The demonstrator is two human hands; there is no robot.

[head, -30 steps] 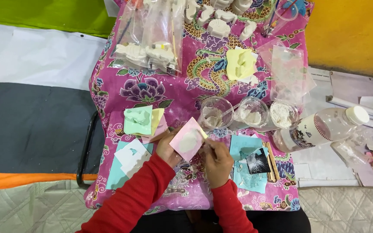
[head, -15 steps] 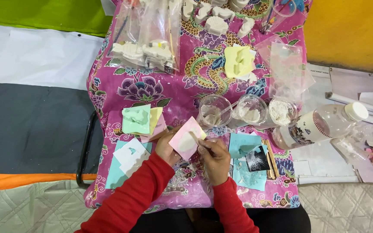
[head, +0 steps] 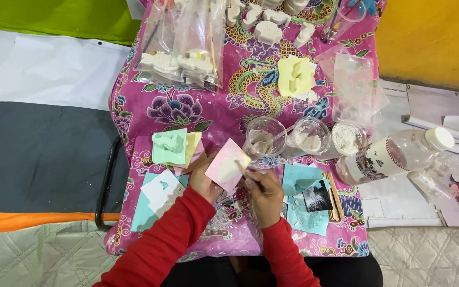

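My left hand (head: 202,178) holds a square pink mould (head: 227,166) tilted above the table, its hollow filled with white paste. My right hand (head: 263,192) grips a thin stick (head: 239,167) whose tip rests in the white paste of the mould. Both arms wear red sleeves. Just beyond the mould stand three clear plastic cups (head: 264,136) with white paste or powder in them.
The small table has a pink flowered cloth (head: 213,114). Green and yellow moulds (head: 170,147) lie at left, teal and white ones (head: 161,192) near me, a yellow mould (head: 295,77) farther back. Bags of white plaster figures (head: 179,61) at the back, a clear bottle (head: 394,155) lying at right.
The pink mould has tilted slightly and the stick tip has shifted inside its white filling. Both hands stay in the same place.
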